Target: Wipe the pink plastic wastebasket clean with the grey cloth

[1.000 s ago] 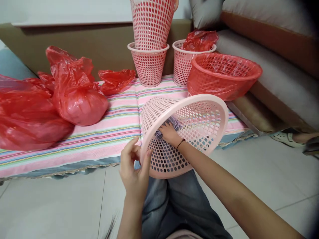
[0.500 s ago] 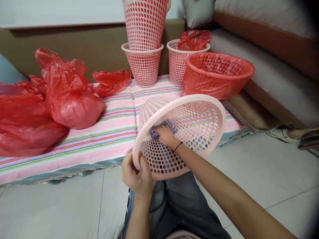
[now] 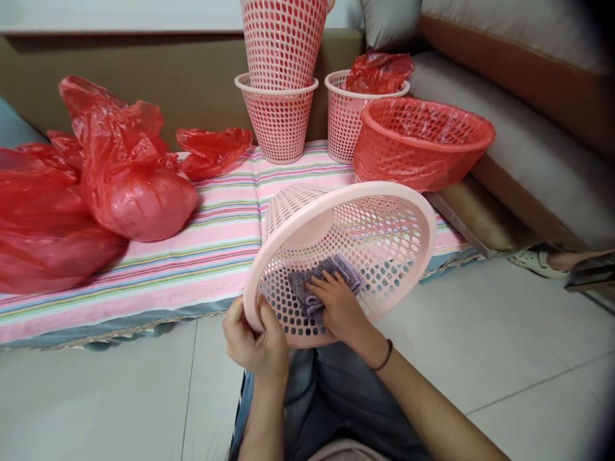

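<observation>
A pink perforated plastic basket [image 3: 300,234] lies tilted on its side above my lap, its wide mouth facing me. The fingers and thumb of my left hand [image 3: 259,339] are wrapped round its rim at the lower left. Inside, my right hand [image 3: 341,307] presses a folded purple-grey cloth [image 3: 307,288] against the lower wall. Its fingers lie over the cloth, and a dark band circles the wrist. The palm side of this hand is hidden.
Red plastic bags [image 3: 139,186] lie at left on the striped cover [image 3: 216,250]. Stacked pink baskets [image 3: 281,125] stand at the back, beside another pink basket [image 3: 341,125] with a red bag in it. A red basket [image 3: 413,163] wrapped in plastic and grey cushions [image 3: 485,121] are at right.
My right hand has drawn the cloth from deep in the basket toward its mouth, along the lower wall. My left hand keeps its hold on the rim, slightly further left.
</observation>
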`<act>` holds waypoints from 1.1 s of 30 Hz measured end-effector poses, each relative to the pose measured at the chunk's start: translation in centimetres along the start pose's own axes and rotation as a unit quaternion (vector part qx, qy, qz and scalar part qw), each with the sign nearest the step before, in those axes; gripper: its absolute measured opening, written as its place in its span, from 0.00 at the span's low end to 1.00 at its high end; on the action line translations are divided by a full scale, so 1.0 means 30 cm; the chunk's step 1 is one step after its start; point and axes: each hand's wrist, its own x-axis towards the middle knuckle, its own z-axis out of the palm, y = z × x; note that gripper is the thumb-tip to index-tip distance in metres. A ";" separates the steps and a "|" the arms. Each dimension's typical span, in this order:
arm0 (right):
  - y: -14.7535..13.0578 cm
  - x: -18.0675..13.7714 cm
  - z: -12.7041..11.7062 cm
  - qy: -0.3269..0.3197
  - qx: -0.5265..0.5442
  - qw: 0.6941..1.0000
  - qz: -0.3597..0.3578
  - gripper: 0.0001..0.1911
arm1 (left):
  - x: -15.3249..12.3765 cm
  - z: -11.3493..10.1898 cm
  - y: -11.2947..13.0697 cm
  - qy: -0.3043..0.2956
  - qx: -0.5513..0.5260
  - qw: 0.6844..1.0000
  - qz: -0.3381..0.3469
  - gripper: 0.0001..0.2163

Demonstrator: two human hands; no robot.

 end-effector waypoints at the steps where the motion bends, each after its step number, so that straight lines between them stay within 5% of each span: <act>1: -0.011 -0.037 -0.002 0.002 0.011 1.000 0.000 0.34 | 0.001 -0.002 -0.003 0.003 0.005 1.000 -0.003 0.11; 11: -0.099 -0.310 -0.038 0.011 0.033 0.997 -0.069 0.35 | 0.046 -0.021 -0.008 0.001 0.021 1.000 0.001 0.10; 15: -0.110 -0.359 -0.094 -0.084 0.042 0.992 -0.087 0.36 | 0.072 -0.022 0.004 -0.003 0.015 1.000 0.022 0.10; 19: -0.106 -0.402 -0.066 -0.193 0.092 0.976 -0.051 0.35 | 0.079 -0.019 0.020 -0.022 -0.008 0.999 0.029 0.09; 24: -0.124 -0.399 -0.088 -0.263 0.168 0.950 -0.020 0.28 | 0.086 -0.019 0.036 -0.044 -0.013 0.999 0.027 0.08; 29: -0.140 -0.340 -0.282 -0.165 0.332 0.929 0.011 0.26 | 0.109 -0.031 0.040 -0.085 -0.011 0.995 0.053 0.08; 33: -0.091 -0.299 -0.325 0.050 0.228 0.969 -0.077 0.28 | 0.131 -0.047 0.076 -0.106 -0.025 0.994 0.031 0.07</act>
